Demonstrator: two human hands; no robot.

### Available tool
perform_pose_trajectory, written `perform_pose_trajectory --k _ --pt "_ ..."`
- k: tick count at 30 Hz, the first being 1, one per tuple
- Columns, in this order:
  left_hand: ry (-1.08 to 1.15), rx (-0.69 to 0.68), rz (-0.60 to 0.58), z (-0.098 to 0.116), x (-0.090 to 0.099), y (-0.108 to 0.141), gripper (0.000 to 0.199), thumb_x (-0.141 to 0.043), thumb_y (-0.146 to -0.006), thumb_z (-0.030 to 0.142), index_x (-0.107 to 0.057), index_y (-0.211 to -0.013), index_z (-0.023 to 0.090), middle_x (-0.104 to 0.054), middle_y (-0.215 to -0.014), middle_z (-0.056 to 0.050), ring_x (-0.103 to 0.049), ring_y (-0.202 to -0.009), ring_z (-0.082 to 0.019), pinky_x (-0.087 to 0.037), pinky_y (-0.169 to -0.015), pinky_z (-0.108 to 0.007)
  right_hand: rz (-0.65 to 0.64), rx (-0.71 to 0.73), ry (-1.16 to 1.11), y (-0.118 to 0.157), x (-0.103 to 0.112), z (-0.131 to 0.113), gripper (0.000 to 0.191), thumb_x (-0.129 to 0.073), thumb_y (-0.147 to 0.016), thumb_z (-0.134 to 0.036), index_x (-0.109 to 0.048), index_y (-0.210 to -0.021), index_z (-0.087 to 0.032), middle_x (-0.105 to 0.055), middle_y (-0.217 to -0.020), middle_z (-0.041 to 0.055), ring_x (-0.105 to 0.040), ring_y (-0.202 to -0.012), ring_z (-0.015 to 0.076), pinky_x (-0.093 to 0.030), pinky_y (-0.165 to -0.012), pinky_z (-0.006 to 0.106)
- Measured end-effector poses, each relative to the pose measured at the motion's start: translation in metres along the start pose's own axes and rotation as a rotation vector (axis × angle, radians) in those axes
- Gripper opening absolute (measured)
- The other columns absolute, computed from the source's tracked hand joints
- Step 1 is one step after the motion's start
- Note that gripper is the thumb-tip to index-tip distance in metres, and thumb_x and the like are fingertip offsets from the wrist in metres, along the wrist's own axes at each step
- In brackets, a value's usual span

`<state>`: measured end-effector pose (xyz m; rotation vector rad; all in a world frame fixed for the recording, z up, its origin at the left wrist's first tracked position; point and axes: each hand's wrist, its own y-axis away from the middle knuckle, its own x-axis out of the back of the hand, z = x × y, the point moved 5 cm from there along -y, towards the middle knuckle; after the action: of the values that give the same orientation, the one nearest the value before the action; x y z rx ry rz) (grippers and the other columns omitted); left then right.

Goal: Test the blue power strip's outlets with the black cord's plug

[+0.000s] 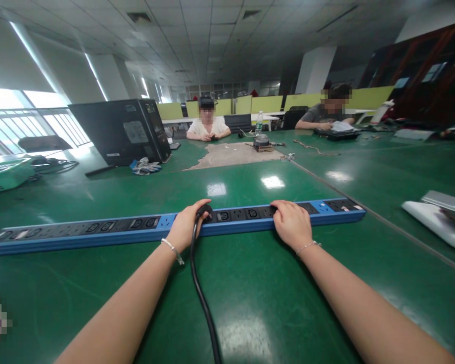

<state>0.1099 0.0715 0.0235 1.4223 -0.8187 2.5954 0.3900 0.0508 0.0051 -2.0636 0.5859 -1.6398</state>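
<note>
Spreading across the frame, a green table (364, 303) bears a blue power strip (242, 216), running from the left edge to right of centre. A black computer (121, 131) stands at upper left. From bottom centre, a black cable (202, 293) rises to the left hand (182, 226), mid-frame, fingers closed around its plug (206, 211) at the strip. Right of centre, the right hand (293, 222) lies over the strip, fingers bent; whether it grips, I cannot tell.

Both arms (136, 290) outstretched, left hand (184, 226) curled, right hand (293, 222) palm-down.
</note>
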Motion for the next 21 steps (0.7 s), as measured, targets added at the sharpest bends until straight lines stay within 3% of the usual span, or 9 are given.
perform_pose_trajectory --k 9,14,21 --pt "-0.232 -0.089 -0.045 0.011 0.004 0.001 0.035 -0.041 -0.089 0.032 -0.052 -0.122 0.024 -0.066 -0.109 -0.006 -0.061 -0.1 -0.02 -0.047 -0.087 -0.034 0.002 0.009 -0.014 -0.001 -0.002 0.002 0.032 -0.039 -0.083 -0.018 -0.064 -0.102 -0.022 -0.066 -0.109 0.004 -0.055 -0.103 0.0196 -0.035 -0.087 0.035" --pt "-0.321 -0.123 -0.055 0.023 0.001 0.002 0.036 -0.041 -0.089 0.022 -0.051 -0.123 0.025 -0.063 -0.119 -0.004 -0.058 -0.106 -0.019 -0.044 -0.092 -0.035 -0.014 -0.001 -0.019 -0.001 -0.002 0.001 0.032 -0.037 -0.083 -0.018 -0.063 -0.102 -0.022 -0.066 -0.11 0.0032 -0.055 -0.104 0.0198 -0.033 -0.087 0.034" --pt "-0.345 -0.076 -0.057 0.021 -0.003 0.005 0.035 -0.04 -0.09 0.027 -0.052 -0.122 0.024 -0.065 -0.112 -0.005 -0.059 -0.103 -0.02 -0.046 -0.088 -0.033 -0.003 -0.011 -0.026 -0.001 -0.001 0.001 0.032 -0.038 -0.083 -0.018 -0.064 -0.101 -0.022 -0.067 -0.108 0.0041 -0.055 -0.104 0.0206 -0.033 -0.087 0.035"
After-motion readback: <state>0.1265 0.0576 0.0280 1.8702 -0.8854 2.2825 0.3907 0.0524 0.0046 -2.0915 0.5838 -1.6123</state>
